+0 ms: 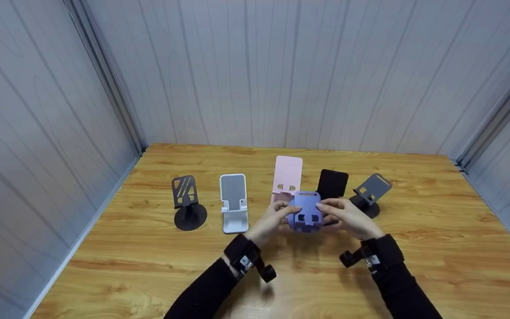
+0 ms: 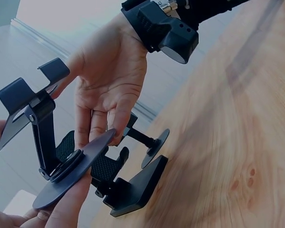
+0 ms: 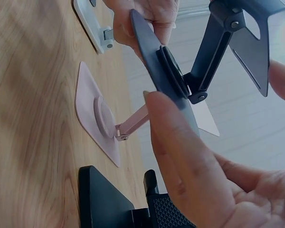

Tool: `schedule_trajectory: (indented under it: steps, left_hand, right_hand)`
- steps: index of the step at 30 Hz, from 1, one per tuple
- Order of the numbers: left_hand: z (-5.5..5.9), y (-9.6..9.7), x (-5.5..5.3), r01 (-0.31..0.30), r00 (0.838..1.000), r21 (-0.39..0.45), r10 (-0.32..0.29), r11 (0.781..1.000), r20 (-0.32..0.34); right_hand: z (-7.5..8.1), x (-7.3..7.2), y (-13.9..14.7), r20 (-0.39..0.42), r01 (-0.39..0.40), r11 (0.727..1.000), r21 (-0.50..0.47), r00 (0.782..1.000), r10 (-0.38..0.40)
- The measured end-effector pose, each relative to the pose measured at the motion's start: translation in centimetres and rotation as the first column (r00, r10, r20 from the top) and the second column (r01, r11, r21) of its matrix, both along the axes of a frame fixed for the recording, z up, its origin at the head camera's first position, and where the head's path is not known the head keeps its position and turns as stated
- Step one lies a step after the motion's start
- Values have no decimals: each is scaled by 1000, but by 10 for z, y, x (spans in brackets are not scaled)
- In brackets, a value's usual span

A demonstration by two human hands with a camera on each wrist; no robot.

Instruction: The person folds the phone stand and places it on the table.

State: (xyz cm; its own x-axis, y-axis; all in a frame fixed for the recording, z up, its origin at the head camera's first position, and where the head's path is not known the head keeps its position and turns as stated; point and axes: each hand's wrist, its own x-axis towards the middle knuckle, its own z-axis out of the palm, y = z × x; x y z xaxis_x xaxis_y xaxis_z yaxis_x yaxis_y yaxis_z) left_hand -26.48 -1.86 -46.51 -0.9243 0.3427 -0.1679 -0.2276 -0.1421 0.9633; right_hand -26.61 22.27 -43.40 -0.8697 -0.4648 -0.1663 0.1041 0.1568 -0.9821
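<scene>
Both hands hold a purple phone stand (image 1: 309, 204) above the table, its slotted plate facing up over a round base. My left hand (image 1: 267, 225) grips its left side, thumb on the plate and fingers under the base. On the opposite side, my right hand (image 1: 356, 220) grips it with the thumb near the plate's edge. In the left wrist view the stand's hinged arm joins the disc base (image 2: 92, 153) to the plate with two front hooks. The right wrist view shows right-hand fingers (image 3: 173, 137) against the base's underside.
Behind the hands stand a pink phone stand (image 1: 288, 170) and a black one (image 1: 332, 184). A grey stand with a round base (image 1: 373, 188) is at right. Leftward are a white stand (image 1: 233, 190) and a dark slotted stand (image 1: 185, 191). Panelled walls (image 1: 272, 75) enclose the wooden table (image 1: 148, 266).
</scene>
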Motion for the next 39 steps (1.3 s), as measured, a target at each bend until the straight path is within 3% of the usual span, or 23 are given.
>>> schedule_trajectory:
  steps: [9,22,39]
  left_hand:
    - [1,-1,1,1,999,-41,-3,999,-47]
    - [0,0,1,7,997,34,-4,999,-79]
    - [-3,-2,0,18,995,71,-11,997,-100]
  right_hand:
    - [0,1,-1,5,-20,1000,8,1000,20]
    - [-3,1,-1,-26,-30,999,28,999,31]
    - [-2,3,-6,-70,18,996,91,997,-12]
